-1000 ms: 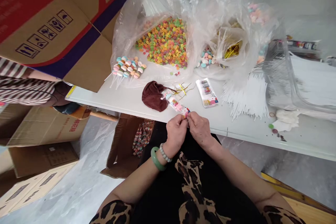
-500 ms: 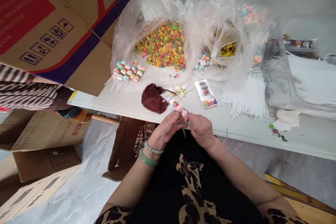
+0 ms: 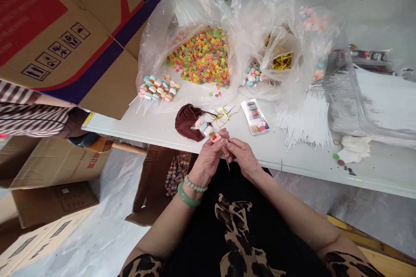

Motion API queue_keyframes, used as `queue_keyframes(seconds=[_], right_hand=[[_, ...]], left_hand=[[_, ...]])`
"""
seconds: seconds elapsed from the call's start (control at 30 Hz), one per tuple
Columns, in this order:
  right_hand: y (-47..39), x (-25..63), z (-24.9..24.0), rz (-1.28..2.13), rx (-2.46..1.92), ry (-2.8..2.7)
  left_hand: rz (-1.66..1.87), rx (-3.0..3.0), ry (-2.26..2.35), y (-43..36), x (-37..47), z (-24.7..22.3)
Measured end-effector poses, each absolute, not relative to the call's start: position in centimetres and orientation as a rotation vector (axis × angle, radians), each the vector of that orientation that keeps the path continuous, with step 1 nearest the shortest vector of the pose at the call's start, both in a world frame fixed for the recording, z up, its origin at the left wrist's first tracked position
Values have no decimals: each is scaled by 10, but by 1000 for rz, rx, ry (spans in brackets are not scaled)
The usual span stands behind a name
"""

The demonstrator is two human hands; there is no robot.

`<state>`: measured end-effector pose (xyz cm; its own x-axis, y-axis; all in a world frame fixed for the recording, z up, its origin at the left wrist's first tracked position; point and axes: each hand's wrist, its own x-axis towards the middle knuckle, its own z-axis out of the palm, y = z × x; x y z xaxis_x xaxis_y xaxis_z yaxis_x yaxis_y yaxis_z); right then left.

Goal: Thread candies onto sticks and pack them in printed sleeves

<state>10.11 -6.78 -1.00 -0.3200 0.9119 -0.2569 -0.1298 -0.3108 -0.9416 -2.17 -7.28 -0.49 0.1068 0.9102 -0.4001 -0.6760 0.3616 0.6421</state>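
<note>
Tipping farther left than half a second ago, the wrapped candy skewer [image 3: 206, 129] is pointing over the brown cloth [image 3: 186, 124]. The left hand [image 3: 208, 158] is gripping its middle; the right hand [image 3: 244, 156] is pinching its lower end, where work seems to be centring. Beyond, gold twist ties [image 3: 224, 114] are lying near printed packets [image 3: 255, 117].

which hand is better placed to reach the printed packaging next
Probably the right hand: it is nearer the printed packaging than the left hand, though both are on the wrapped candy stick.
</note>
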Motion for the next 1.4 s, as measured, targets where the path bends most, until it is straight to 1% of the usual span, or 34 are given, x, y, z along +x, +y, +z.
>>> queue_keyframes(seconds=[0.1,0.17,0.3,0.33,0.37,0.4,0.43,0.47,0.53,0.6,0.63,0.7,0.77,0.83,0.9,0.97,1.07,1.1,1.13,1.17,1.2,1.33,1.37,1.4], right_hand=[[-71,95,-9,1741,-1107,-1029],[-71,96,-10,1796,-1099,-941],[-68,102,-20,2287,-982,-645],[-68,104,-22,2372,-967,-640],[-69,106,-23,2388,-987,-696],[-70,108,-24,2311,-1051,-810],[-72,109,-23,2141,-1147,-968],[-74,110,-22,1890,-1249,-1154],[-79,109,-18,1254,-1365,-1534],[-82,106,-17,687,-1324,-1861],[-82,104,-18,480,-1274,-1994],[-80,101,-22,200,-1192,-2154],[-75,101,-26,106,-1178,-2182],[-67,103,-27,211,-1211,-2125],[-61,105,-26,507,-1254,-1961],[-57,106,-23,991,-1252,-1686],[-57,107,-22,1807,-1096,-1219],[-58,107,-21,1993,-1033,-1094],[-59,108,-21,2111,-990,-1013],[-60,109,-19,2151,-980,-983],[-61,111,-17,2108,-1009,-1008],[-57,112,0,1526,-1239,-1256],[-55,110,4,1487,-1246,-1262],[-53,106,6,1533,-1232,-1239]], left_hand=[[1093,297,799,-76,-16,-13],[1096,260,800,-77,-13,-18],[1199,247,869,-75,-14,-19],[1201,244,874,-74,-15,-18],[1192,238,872,-74,-16,-17],[1187,231,867,-73,-17,-16],[1195,225,864,-72,-19,-15],[1212,216,862,-71,-19,-15],[1255,169,874,-67,-20,-14],[1273,67,900,-63,-17,-12],[1260,8,907,-61,-14,-11],[1213,-98,893,-58,-8,-9],[1166,-170,843,-58,-2,-7],[1132,-190,793,-59,1,-7],[1130,-147,788,-62,0,-9],[1144,-41,809,-66,-4,-10],[1112,238,786,-74,-15,-8],[1088,352,779,-76,-20,-6],[1061,454,783,-78,-26,-5],[1041,537,806,-80,-31,-3],[1037,597,848,-81,-37,-2],[1093,719,1045,-83,-48,-3],[1073,739,1046,-83,-47,-4],[1020,737,1018,-84,-44,-5]])
